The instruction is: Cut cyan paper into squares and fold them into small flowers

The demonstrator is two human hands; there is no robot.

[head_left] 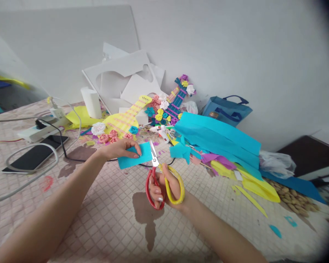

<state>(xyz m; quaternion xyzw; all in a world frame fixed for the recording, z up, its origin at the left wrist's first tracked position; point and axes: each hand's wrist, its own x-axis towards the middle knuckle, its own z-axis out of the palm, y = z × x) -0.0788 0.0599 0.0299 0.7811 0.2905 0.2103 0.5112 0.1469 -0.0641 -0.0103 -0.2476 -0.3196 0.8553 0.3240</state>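
Observation:
A rectangle of turquoise paper [126,161] is pinched between the thumb and fingers of my left hand [123,149]. My right hand [167,186] grips scissors [155,160] with one red and one yellow handle, fingers through the loops. The blades point up and away, at the right edge of the paper; whether they are cutting into it I cannot tell. Beyond my left hand lies a yellow paper guitar [126,118] with crepe flowers along its lower edge. A second, blue guitar [177,100] with flowers leans behind it. A white glue gun [161,132] rests near them.
Turquoise crepe paper [219,137] and yellow strips [260,188] spread to the right, by a heap of peanuts [296,201]. On the left are a phone [35,153], a power strip [40,129] and looping cables. White board offcuts [120,65] and a blue bag [227,109] stand against the wall.

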